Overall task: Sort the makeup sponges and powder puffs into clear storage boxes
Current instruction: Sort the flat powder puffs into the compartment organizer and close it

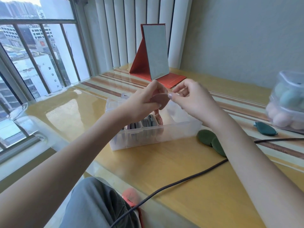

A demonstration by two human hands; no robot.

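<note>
A clear storage box (179,131) with dividers sits mid-table; several purple and grey puffs (146,122) stand on edge in its left compartments. Above the box my left hand (144,101) grips a flat pink powder puff (160,99). My right hand (189,97) pinches at the puff's right edge with thumb and forefinger. Two dark green puffs (209,139) lie on the table right of the box, partly hidden by my right forearm. Another teal-green puff (266,128) lies further right.
A clear tub (289,89) of pink and green egg sponges stands at the right edge. A red folding mirror (154,51) stands behind the box. A dark cable (181,180) crosses the near table. A clear lid (19,112) lies at the left. A red object (130,195) sits at the front edge.
</note>
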